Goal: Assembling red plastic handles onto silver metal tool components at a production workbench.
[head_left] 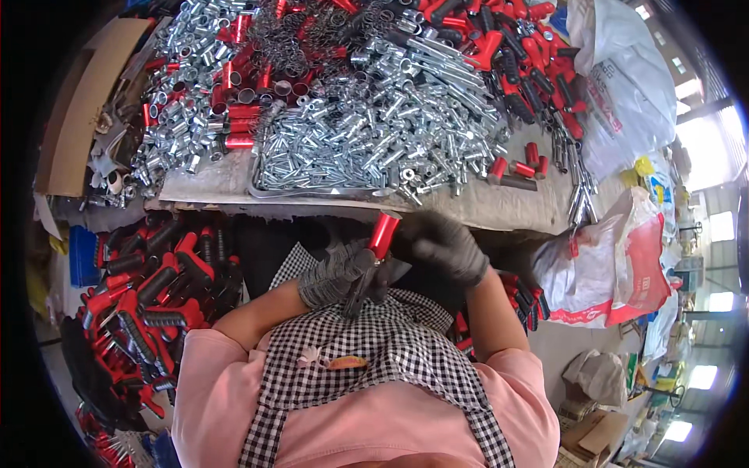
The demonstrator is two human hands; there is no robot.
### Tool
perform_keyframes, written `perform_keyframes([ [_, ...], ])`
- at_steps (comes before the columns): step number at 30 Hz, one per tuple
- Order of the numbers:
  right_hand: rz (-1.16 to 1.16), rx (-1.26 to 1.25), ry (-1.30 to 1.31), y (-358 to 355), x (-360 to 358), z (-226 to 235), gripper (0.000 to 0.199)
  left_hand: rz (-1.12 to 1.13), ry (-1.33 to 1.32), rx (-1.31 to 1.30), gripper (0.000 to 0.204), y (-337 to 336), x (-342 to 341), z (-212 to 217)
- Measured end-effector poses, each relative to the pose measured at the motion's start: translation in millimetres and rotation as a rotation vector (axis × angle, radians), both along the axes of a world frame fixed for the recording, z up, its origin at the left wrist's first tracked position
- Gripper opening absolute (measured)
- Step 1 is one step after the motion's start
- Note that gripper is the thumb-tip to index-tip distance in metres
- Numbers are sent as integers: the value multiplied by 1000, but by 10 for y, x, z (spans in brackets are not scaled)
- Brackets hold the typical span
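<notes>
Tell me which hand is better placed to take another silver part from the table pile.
Probably the right hand: it looks free and sits nearer the silver parts on the table. The left hand is wrapped around the red tube.

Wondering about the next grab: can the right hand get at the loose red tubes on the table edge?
Probably yes. The right hand hovers just below the table edge, and the red tubes lie uncovered near it, nothing between them.

Beyond the hands (390, 265) the tabletop (499, 204) carries metal parts (374, 132); handles (148, 296) lie left, bags (616, 273) right.
</notes>
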State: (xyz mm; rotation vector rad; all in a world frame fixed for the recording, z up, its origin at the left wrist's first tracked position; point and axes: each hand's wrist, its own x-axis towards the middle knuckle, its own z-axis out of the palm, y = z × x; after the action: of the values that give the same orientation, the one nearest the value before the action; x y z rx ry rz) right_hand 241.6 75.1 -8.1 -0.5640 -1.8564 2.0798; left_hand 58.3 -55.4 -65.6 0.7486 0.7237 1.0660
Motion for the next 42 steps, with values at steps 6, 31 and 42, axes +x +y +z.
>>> perform_keyframes([
  [6,23,591,-99,160,103,62,40,-65,187,-22,49,95,114,324],
  [31,-146,406,-285,493,281,225,40,-135,675,256,60,678,106,379],
  [42,-69,701,-509,296,119,348,40,-19,976,280,44,307,157,389],
])
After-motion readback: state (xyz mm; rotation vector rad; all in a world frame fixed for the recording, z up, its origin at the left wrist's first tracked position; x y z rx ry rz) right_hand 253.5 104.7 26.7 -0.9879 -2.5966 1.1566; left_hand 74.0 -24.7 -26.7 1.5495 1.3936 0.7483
